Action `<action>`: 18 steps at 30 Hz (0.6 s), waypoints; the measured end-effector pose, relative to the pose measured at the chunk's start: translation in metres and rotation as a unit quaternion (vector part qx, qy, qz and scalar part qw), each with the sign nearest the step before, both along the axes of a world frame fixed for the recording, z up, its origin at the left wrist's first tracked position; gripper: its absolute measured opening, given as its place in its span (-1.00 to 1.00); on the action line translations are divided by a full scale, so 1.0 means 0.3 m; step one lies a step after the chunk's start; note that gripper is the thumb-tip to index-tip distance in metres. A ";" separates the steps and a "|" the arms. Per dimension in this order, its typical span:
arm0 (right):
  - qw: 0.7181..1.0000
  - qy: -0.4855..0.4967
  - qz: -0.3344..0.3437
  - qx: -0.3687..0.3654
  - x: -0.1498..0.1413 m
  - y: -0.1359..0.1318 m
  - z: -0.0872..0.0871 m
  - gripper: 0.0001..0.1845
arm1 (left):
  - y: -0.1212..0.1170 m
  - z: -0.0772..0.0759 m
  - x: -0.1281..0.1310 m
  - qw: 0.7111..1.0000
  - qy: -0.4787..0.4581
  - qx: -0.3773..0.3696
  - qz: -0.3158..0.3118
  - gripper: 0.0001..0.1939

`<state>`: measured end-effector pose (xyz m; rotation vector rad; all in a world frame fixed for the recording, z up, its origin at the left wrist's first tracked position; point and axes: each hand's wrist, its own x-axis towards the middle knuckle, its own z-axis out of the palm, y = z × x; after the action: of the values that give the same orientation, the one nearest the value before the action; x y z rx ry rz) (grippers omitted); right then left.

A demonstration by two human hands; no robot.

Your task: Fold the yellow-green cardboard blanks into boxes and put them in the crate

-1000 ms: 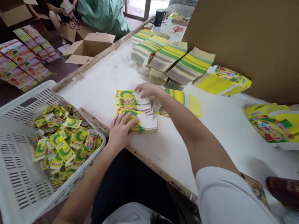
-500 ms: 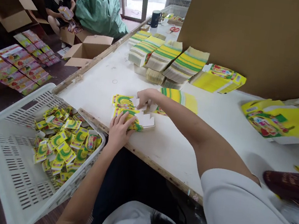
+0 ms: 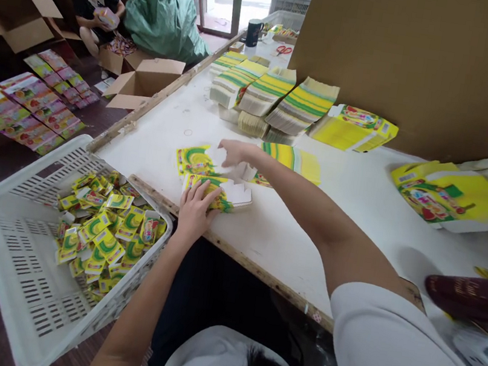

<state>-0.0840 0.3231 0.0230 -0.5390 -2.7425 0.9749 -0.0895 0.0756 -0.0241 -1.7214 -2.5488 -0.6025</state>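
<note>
My left hand (image 3: 196, 209) lies spread over a small yellow-and-green carton or stack of cartons (image 3: 222, 199) near the table's front edge. White end flaps stick out at its right side. Just beyond it, another flattened yellow carton (image 3: 191, 160) is tilted, and the bent fingers of my right hand (image 3: 234, 154) close on its white flap end. Partly behind my right forearm, a fanned row of yellow-and-green cartons (image 3: 293, 161) rests on the white table (image 3: 159, 134).
At the left, a white plastic crate (image 3: 17, 290) holds many small yellow cartons. Bundles of flat cartons (image 3: 306, 103) line the table's back beside a brown board (image 3: 417, 68). A maroon cup (image 3: 467, 299) lies at right. A person (image 3: 98, 11) sits beyond an open cardboard box (image 3: 147, 80).
My right hand has shifted slightly left, and the far carton has moved left and tilted up with it. My left hand has stayed nearly in place.
</note>
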 end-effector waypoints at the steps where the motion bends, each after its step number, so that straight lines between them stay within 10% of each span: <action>1: 1.000 -0.027 -0.005 0.003 0.007 0.019 0.028 -0.51 | -0.002 -0.002 -0.002 1.000 -0.001 0.001 -0.007 -0.48; 7: 0.995 -0.078 -0.034 -0.056 0.135 0.040 0.192 -0.33 | -0.046 0.004 0.001 0.983 -0.007 0.174 0.058 -0.13; 12: 0.983 -0.127 -0.027 -0.133 0.272 -0.071 0.196 -0.31 | -0.081 0.012 -0.047 0.929 -0.097 0.333 0.125 0.01; 18: 0.963 -0.267 0.014 0.042 0.320 -0.183 0.152 -0.27 | -0.041 -0.028 -0.125 0.945 -0.205 0.241 0.076 -0.18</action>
<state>0.0118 0.2683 0.0686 -0.8568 -3.2494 0.8028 -0.1268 0.0633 -0.0324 -1.3232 -2.4288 -1.5565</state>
